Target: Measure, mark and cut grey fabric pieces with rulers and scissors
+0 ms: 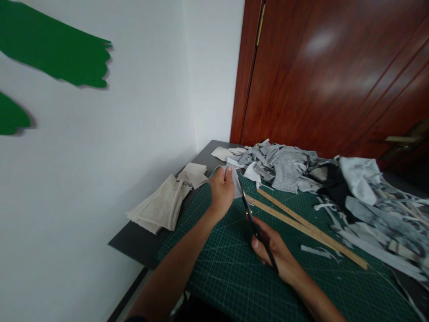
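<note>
My left hand (222,191) pinches a small piece of light grey fabric (237,182) between thumb and fingers, above the green cutting mat (214,259). A pair of black scissors (247,206) is in my right hand (271,246), fingers wrapped round the handles. Its blades point up and away, lying along the right edge of the fabric. Whether the blades are parted or closed I cannot make out. Part of the fabric is hidden behind my left hand.
Two wooden rulers (311,227) lie crossed on the mat, right of the scissors. Grey and white fabric scraps (288,165) are heaped at the back and right. Folded cream cloth (161,203) lies on the left. A thin offcut (315,251) sits nearby. Wall and brown door (318,89) stand behind.
</note>
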A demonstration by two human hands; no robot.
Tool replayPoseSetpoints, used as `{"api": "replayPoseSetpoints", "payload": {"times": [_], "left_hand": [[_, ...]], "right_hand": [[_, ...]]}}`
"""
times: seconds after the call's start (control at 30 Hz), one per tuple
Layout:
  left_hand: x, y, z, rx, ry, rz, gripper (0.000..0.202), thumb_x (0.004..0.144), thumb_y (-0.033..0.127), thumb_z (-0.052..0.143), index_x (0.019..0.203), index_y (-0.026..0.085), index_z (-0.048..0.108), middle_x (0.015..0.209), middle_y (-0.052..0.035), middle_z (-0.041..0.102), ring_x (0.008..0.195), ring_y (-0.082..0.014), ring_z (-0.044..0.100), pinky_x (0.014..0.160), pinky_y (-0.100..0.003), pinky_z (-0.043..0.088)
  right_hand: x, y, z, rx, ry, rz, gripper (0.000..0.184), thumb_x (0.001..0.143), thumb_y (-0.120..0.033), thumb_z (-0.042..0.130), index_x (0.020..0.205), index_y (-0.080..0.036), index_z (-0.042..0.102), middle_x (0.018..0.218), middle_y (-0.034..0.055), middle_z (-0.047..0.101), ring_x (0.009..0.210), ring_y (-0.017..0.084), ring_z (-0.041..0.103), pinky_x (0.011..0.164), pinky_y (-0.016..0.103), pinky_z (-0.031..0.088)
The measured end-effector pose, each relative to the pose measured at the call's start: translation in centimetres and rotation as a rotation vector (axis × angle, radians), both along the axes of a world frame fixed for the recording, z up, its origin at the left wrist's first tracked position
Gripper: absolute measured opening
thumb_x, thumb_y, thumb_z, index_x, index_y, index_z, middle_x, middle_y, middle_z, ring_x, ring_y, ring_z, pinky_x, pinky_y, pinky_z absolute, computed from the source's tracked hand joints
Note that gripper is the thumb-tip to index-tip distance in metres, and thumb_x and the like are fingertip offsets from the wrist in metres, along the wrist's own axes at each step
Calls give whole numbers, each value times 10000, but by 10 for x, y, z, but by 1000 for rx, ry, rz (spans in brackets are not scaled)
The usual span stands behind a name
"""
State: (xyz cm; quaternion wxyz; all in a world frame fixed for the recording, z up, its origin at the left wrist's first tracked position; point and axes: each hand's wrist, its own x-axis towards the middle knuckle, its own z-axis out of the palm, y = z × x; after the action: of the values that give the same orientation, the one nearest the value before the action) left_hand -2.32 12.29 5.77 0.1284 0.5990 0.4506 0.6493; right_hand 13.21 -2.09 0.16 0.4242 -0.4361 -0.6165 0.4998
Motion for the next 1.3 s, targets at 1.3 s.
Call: {"api": "replayPoseSetpoints", "payload": {"times": [1.3], "left_hand": [[1,3,-1,-66,-20,25,382,1023,291,508,669,235,374,615,45,437,614,-151,424,614,-307,265]], "right_hand": [[-5,-3,-2,-39,12,1,930,892,-737,651,1546,-107,449,656,-79,413,478,89,342,416,217,335]]}}
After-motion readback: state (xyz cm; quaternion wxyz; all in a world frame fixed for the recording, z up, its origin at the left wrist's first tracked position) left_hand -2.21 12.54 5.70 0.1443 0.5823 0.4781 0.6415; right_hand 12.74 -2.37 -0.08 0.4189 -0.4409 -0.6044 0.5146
